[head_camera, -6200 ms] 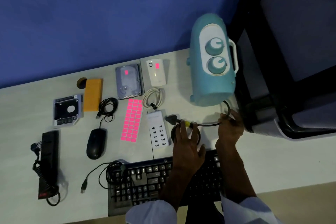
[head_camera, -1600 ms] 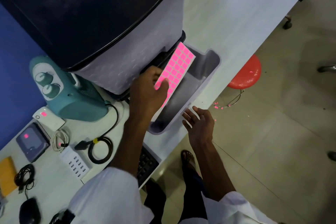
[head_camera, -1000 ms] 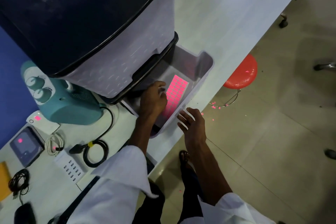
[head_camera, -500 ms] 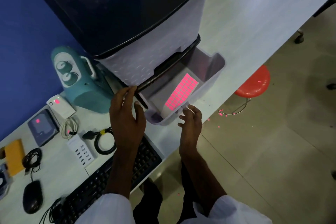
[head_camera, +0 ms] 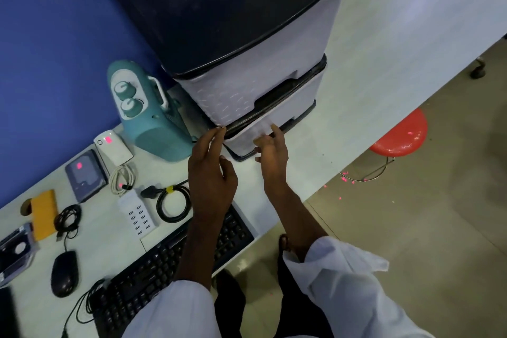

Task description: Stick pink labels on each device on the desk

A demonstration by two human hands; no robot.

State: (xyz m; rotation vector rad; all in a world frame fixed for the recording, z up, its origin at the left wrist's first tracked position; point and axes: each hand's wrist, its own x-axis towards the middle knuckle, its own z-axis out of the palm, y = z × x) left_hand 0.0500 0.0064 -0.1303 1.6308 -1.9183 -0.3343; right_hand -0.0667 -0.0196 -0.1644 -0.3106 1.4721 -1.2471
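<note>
The bottom drawer [head_camera: 277, 123] of the grey plastic drawer unit [head_camera: 247, 35] is pushed in, and the pink label sheet is hidden from view. My left hand [head_camera: 211, 173] hangs empty with relaxed fingers, its fingertips at the drawer's left corner. My right hand [head_camera: 271, 151] touches the drawer front with its fingers, holding nothing. On the desk [head_camera: 370, 68], a white power bank [head_camera: 113, 147] and a grey hard drive [head_camera: 85, 174] each carry a pink label. The teal appliance [head_camera: 148, 112], USB hub [head_camera: 137, 212], mouse [head_camera: 64, 273] and keyboard [head_camera: 170, 269] show no label.
A coiled black power cable [head_camera: 172, 202], a white cable [head_camera: 122, 178], a black cable [head_camera: 67, 218], an orange pad [head_camera: 42, 214] and a drive caddy [head_camera: 15, 251] lie on the desk. A red stool [head_camera: 400, 134] stands on the floor, with pink scraps scattered near it.
The label sheet was laid in the open drawer and released. The drawer has since slid shut, hiding the sheet. Both hands are now at its front.
</note>
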